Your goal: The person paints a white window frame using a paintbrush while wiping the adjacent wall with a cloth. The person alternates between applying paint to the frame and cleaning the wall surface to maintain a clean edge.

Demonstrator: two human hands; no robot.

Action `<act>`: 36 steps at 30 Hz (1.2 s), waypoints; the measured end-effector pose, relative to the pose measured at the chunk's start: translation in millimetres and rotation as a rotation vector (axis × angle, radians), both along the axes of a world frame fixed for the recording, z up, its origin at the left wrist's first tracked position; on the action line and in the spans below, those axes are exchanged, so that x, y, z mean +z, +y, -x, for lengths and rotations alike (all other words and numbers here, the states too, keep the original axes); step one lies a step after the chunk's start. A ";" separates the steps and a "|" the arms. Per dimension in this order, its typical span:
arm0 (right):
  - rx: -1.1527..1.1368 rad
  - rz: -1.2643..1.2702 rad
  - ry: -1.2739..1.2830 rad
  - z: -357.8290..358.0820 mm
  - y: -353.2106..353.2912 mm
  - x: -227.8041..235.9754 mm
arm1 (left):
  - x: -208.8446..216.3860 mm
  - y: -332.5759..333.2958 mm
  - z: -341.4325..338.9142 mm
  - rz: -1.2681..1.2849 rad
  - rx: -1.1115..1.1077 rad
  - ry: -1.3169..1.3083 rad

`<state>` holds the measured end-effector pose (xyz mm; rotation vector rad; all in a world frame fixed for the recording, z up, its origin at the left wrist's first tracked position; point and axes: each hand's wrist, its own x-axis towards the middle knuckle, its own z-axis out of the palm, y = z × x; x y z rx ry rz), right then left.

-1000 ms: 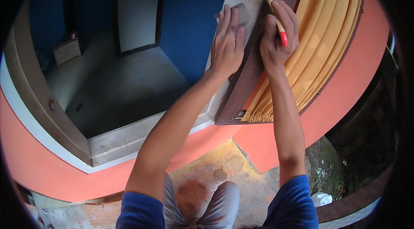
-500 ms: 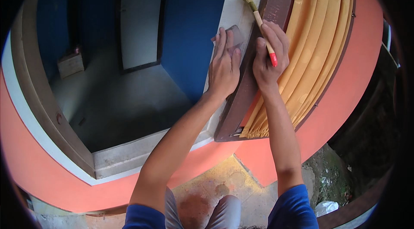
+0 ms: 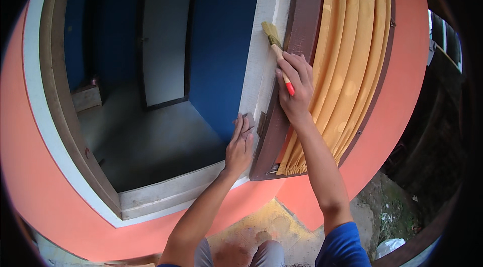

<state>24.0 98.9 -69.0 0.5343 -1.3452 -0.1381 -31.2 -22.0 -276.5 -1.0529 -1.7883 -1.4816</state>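
A paintbrush (image 3: 277,50) with pale bristles, a bare wood handle and a red end is gripped in my right hand (image 3: 296,85), its bristles pointing up along the white window frame post (image 3: 266,65). I cannot tell whether the bristles touch the post. My right hand is beside the brown edge of the open window sash (image 3: 303,15). Lower on the same post, my left hand (image 3: 239,147) presses a small grey piece of sandpaper (image 3: 250,118) against the surface, fingers over it. Much of the sandpaper is hidden under them.
Yellow curtain cloth (image 3: 347,65) hangs behind the sash. A dark brown hinge (image 3: 261,124) sits beside my left hand. The white sill (image 3: 171,196) runs along the opening's bottom, above a salmon-coloured wall (image 3: 146,242). Inside are blue walls, a door (image 3: 167,35) and a box (image 3: 86,98).
My left hand has slid down the post with the sandpaper. My right hand has moved a little down and left, still holding the brush. The view has shifted slightly.
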 end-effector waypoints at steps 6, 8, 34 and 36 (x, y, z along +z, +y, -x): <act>-0.347 -0.226 -0.835 -26.8 -66.8 -19.3 | -69.7 -30.5 0.5 0.153 0.022 -0.202; -0.453 -0.184 -1.079 -26.3 -74.2 -8.5 | -85.1 -30.0 -2.1 0.157 0.025 -0.185; -0.651 -0.321 -0.210 -13.6 -49.3 155.5 | -93.3 -23.5 0.8 0.030 -0.022 -0.122; -0.605 -0.406 -0.649 -14.3 -73.8 71.4 | -101.1 -43.9 3.4 0.034 0.013 -0.149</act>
